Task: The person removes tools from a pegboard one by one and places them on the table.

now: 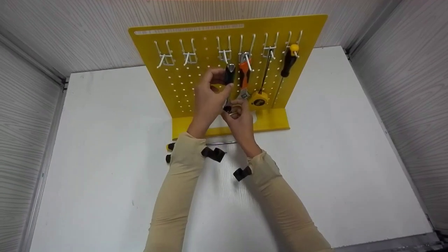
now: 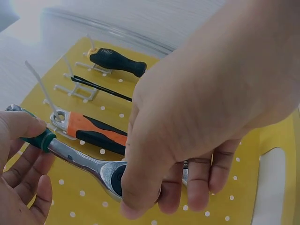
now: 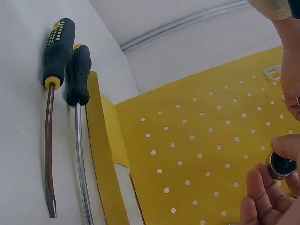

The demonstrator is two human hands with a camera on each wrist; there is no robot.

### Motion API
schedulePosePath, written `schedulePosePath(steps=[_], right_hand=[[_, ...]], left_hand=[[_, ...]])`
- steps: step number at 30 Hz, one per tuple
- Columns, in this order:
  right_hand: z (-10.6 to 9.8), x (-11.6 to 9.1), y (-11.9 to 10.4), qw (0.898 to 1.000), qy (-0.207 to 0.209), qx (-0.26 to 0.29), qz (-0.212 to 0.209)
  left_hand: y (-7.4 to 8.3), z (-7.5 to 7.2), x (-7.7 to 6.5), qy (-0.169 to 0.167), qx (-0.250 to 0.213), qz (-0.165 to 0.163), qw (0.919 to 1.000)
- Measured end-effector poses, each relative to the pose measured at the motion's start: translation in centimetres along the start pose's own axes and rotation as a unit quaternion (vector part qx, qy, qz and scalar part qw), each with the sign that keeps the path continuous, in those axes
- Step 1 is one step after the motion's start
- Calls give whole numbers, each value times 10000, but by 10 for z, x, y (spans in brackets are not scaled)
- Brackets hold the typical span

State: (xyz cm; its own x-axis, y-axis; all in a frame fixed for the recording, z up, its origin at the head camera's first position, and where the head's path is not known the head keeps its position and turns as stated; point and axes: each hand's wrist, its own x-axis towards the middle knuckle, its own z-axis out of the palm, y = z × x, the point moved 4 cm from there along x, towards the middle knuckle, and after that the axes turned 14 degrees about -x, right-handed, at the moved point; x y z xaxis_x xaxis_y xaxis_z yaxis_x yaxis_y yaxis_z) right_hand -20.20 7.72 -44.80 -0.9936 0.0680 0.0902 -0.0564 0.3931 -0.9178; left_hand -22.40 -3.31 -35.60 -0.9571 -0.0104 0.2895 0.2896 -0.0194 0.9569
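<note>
My left hand (image 1: 207,99) grips the dark handle of a ratchet wrench (image 1: 229,74), which stands upright before the pegboard. In the left wrist view its handle is green and black, and its shank (image 2: 77,157) is chrome. Lower down, my right hand (image 1: 242,122) pinches the round ratchet head (image 3: 281,166), thumb on one face and fingers behind. Just right of it, an orange-and-black adjustable wrench (image 1: 244,71) hangs on a hook. Above the ratchet wrench's top end, a white hook (image 1: 225,55) sticks out.
The yellow pegboard (image 1: 189,87) stands on a white table (image 1: 105,175). A yellow tape measure (image 1: 259,98) and a screwdriver (image 1: 289,63) hang at right. Two more screwdrivers, one thicker (image 3: 60,49) and one thinner (image 3: 78,75), lie before the base. Bare white hooks (image 1: 165,59) are at left.
</note>
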Motion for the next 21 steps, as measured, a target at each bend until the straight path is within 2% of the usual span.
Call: schedulePosePath(steps=[9,15,21], right_hand=[[-7,-8,-2,9998,188,-35,-116],[-11,-12,-4,9981,336,-176,-486],[-10,-19,-3,9977,249,-283,-572]], left_hand=[[5,2,-10,-19,-18,300,9995],[8,0,-15,34,-114,332,9994],[8,-7,-22,140,-212,258,9993]])
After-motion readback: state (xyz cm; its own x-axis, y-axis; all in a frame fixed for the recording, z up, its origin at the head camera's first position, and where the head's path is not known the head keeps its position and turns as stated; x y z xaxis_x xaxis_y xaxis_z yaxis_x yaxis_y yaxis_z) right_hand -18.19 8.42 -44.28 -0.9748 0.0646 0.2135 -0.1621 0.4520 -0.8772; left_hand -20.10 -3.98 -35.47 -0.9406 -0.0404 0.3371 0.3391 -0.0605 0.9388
